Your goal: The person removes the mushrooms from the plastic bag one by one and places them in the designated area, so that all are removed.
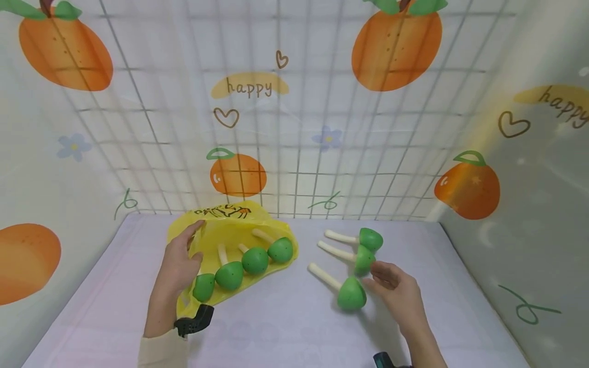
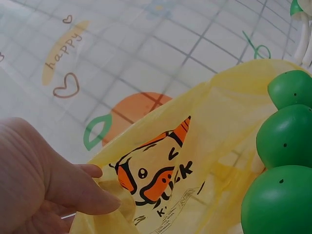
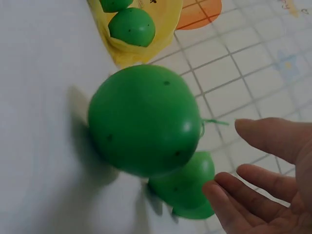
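Note:
A yellow plastic bag (image 1: 230,214) printed with a duck lies with its mouth facing me. Several green-capped toy mushrooms (image 1: 229,276) with pale stems sit in its opening. My left hand (image 1: 177,263) holds the bag's left edge; in the left wrist view, the thumb (image 2: 92,195) lies over the yellow film. To the right, three more toy mushrooms lie on the table: a near one (image 1: 352,294), a middle one (image 1: 364,260) and a far one (image 1: 370,240). Beside their caps is my right hand (image 1: 398,294), fingers relaxed and nothing in its grasp; the right wrist view shows a gap between thumb and fingers.
A pale tabletop (image 1: 276,337) lies under everything. Behind it stands a wire grid (image 1: 303,122) covered by a sheet with printed oranges. Printed sheets also close off the left side and the right side (image 1: 529,255).

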A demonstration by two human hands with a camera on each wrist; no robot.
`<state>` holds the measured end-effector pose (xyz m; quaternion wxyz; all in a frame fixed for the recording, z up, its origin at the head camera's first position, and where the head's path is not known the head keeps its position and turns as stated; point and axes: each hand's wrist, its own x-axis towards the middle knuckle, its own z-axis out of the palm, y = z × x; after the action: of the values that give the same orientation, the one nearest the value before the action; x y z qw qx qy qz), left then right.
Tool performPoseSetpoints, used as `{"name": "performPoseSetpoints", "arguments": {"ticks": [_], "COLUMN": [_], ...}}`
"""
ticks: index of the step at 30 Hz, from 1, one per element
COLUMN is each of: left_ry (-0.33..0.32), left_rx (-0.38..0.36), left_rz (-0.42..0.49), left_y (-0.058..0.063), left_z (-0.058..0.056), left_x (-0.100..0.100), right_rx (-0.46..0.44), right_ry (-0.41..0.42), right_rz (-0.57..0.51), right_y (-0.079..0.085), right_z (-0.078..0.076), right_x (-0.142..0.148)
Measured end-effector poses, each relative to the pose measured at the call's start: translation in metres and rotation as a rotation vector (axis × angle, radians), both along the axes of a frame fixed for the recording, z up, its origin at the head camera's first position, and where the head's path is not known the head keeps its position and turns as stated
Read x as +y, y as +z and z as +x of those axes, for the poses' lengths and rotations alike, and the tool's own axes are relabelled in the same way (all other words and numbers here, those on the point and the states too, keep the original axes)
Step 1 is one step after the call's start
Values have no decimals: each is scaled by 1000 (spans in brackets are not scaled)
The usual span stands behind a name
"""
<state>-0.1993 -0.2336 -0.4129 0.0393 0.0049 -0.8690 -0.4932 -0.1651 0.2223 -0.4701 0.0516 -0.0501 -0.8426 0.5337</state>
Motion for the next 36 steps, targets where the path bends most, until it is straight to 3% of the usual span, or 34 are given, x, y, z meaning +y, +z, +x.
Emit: {"name": "performPoseSetpoints", "arguments": {"ticks": [8, 16, 25, 36], "left_ry": [1, -3, -6, 8], "left_rx": [4, 6, 21, 10], "left_rz": [-4, -9, -16, -6], "left_y": [1, 1, 0, 0], "left_z": [0, 1, 0, -2], "left_x": [1, 0, -2, -3], "right_rx": [99, 158, 209, 207], "right_ry": [-7, 57, 133, 187], "right_rz": [-26, -56, -96, -78], "right_y": [19, 32, 37, 26], "right_z": [-12, -25, -38, -48], "right_x": [-25, -62, -103, -139]}}
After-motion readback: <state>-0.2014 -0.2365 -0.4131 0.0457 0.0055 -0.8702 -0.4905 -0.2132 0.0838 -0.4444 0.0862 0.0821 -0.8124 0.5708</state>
